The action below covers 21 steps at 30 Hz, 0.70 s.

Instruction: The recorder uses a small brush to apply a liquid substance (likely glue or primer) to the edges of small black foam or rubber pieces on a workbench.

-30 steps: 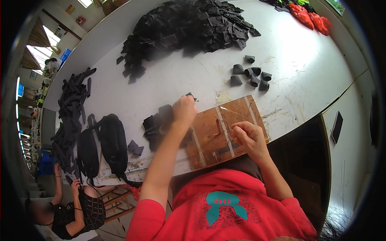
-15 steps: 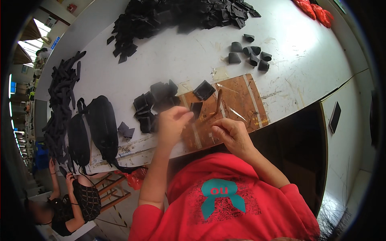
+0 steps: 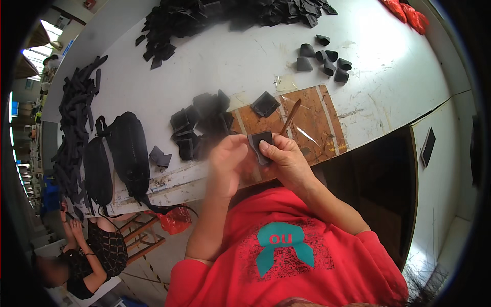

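Our right grip [image 3: 289, 161] is newly pinching a black piece [image 3: 264, 137]; our left grip [image 3: 226, 159], hold unclear, is hovering beside it at nine o'clock, suggesting two-handed handling.

The held piece [image 3: 259, 140] is black, the board [image 3: 318, 116] brown with pale stripes.

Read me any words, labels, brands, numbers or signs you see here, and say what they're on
Red shirt: short red lettering on a teal graphic; I don't copy out printed wording.
Same shirt: fine dark print, too small to read.
Brown board: yellow marks near one corner, too small to read.
Black piece in the right hand: no lettering I can make out.
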Motion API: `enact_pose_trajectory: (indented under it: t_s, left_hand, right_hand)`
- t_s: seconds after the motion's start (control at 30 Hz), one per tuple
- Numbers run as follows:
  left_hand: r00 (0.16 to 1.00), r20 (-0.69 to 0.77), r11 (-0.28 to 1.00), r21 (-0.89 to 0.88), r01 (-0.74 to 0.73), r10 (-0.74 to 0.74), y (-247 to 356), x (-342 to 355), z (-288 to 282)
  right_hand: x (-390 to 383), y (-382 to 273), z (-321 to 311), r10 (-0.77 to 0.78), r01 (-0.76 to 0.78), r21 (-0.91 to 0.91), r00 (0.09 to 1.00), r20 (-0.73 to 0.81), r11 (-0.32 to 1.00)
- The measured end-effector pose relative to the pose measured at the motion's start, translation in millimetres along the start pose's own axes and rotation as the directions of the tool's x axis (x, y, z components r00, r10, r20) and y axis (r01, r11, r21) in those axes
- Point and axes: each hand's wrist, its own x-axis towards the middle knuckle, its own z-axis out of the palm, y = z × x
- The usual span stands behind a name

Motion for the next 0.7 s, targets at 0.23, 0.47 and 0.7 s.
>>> enact_pose_trajectory:
  t_s: [0.23,0.47,0.7]
  left_hand:
    - [0.998,-0.062,0.982,0.187,0.009,0.003,0.7,7.0,-17.0]
    - [0.963,-0.124,0.825,0.549,-0.134,0.239,8.5,7.2,-28.0]
    - [0.804,-0.138,0.644,0.682,-0.346,0.579,-0.4,4.6,-23.2]
  right_hand:
    - [-1.1,-2.8,3.3,0.033,-0.032,-0.045,0.999,0.022,0.998]
    - [13.9,4.5,4.4,0.019,-0.017,-0.214,1.0,0.008,0.977]
    - [17.3,12.5,22.0,-0.728,0.248,-0.935,0.589,0.352,-0.251]
